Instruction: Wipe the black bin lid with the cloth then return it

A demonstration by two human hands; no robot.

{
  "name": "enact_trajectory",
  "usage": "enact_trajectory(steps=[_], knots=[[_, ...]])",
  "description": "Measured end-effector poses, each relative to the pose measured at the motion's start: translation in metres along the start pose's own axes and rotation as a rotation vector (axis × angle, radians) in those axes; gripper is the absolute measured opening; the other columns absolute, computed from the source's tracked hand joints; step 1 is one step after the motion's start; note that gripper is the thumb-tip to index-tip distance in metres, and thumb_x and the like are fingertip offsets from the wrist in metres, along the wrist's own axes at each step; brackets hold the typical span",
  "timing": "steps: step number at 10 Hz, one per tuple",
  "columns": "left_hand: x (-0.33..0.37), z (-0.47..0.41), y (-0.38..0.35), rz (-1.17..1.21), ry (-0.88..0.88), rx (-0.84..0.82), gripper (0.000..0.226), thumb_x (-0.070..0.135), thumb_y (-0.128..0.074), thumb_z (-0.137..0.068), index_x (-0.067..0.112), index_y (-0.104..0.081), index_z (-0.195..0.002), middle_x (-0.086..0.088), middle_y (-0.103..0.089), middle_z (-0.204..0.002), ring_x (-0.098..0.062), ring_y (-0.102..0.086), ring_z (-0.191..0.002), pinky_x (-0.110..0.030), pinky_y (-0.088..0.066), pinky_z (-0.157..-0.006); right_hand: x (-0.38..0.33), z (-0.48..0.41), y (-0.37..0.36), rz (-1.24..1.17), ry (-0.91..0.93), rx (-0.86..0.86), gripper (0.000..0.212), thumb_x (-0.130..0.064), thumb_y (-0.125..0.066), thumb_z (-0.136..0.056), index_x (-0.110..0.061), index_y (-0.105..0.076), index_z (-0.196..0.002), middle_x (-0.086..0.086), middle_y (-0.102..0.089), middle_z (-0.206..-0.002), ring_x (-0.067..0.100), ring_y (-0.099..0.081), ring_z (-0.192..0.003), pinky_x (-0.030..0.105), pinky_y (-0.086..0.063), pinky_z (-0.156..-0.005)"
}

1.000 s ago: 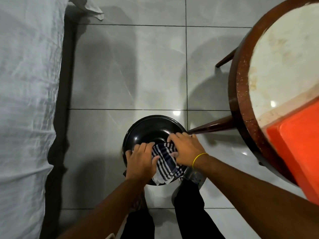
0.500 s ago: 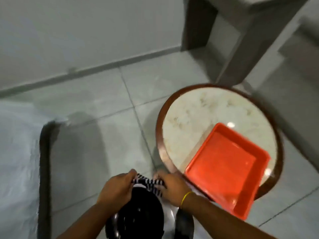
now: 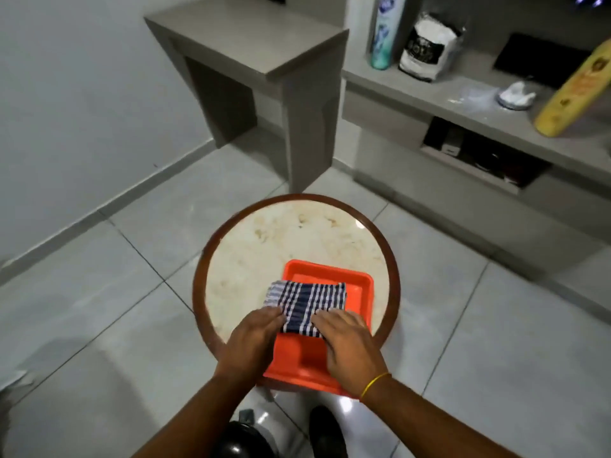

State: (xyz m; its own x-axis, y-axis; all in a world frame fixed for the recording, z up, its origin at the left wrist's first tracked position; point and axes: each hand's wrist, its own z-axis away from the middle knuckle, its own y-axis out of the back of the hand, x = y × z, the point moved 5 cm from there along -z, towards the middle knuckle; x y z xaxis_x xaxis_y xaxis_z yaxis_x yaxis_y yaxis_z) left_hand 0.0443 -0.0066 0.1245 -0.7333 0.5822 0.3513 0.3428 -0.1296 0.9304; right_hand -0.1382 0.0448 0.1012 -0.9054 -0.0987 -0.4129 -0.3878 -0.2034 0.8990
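Note:
The blue-and-white striped cloth (image 3: 305, 304) lies folded across the left rim of an orange tray (image 3: 355, 289) on the round table (image 3: 297, 233). My left hand (image 3: 253, 338) holds the cloth's near left edge. My right hand (image 3: 347, 342), with a yellow band at the wrist, holds its near right edge over the tray. The black bin lid (image 3: 239, 439) shows at the bottom of the view, on the floor between my forearms, partly hidden by my left arm.
A grey desk (image 3: 264, 44) stands behind the table. A shelf unit (image 3: 463, 104) at right carries a spray can (image 3: 385, 31), a bag (image 3: 426, 44) and a yellow bottle (image 3: 575, 87). A dark shoe (image 3: 325, 431) is beside the bin. Tiled floor surrounds the table.
Both hands lifted the cloth off the bin lid and carried it up to the orange tray on the table. The view swung from the floor up to the table.

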Motion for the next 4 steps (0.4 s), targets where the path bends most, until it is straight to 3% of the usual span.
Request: enact_trajectory(steps=[1,2,3,4], knots=[[0.001,0.025,-0.079,-0.087,0.086,-0.493,0.022,0.025,-0.069,-0.086,0.021,-0.074,-0.107,0.0,-0.077,-0.117,-0.024,-0.07,-0.115,-0.04,-0.045,-0.11,0.036,0.028,-0.068,0.157,-0.067,-0.345,0.055,-0.027,-0.047,-0.102,-0.023,-0.05,-0.157,0.0,-0.046,-0.166,0.03,-0.034,-0.158,0.056,-0.008,-0.135],[0.008,0.044,-0.106,-0.097,0.088,-0.484,0.02,0.025,-0.049,-0.09,0.023,-0.069,-0.091,0.002,-0.077,-0.095,-0.022,-0.071,-0.095,-0.05,-0.051,-0.101,0.051,0.043,-0.091,0.165,-0.152,-0.359,0.053,-0.031,-0.042,-0.103,-0.023,-0.048,-0.155,-0.001,-0.046,-0.162,0.028,-0.03,-0.159,0.055,-0.002,-0.136],[0.011,0.032,-0.091,-0.137,0.052,-0.241,0.026,0.026,-0.054,-0.091,0.021,-0.073,-0.109,-0.001,-0.079,-0.112,-0.024,-0.073,-0.11,-0.055,-0.057,-0.099,0.046,0.037,-0.071,0.1,-0.219,-0.228,0.064,-0.034,-0.035,-0.106,-0.023,-0.028,-0.169,0.0,-0.03,-0.177,0.026,-0.015,-0.168,0.052,0.003,-0.136],[0.011,0.002,-0.036,-0.158,0.126,-0.125,0.051,0.033,-0.054,-0.099,0.016,-0.06,-0.146,-0.009,-0.062,-0.154,-0.032,-0.054,-0.146,-0.065,-0.043,-0.114,0.019,0.021,-0.017,0.063,-0.179,-0.104,0.073,-0.036,-0.031,-0.107,-0.025,-0.006,-0.174,-0.003,0.0,-0.185,0.025,0.007,-0.171,0.049,0.011,-0.136]])
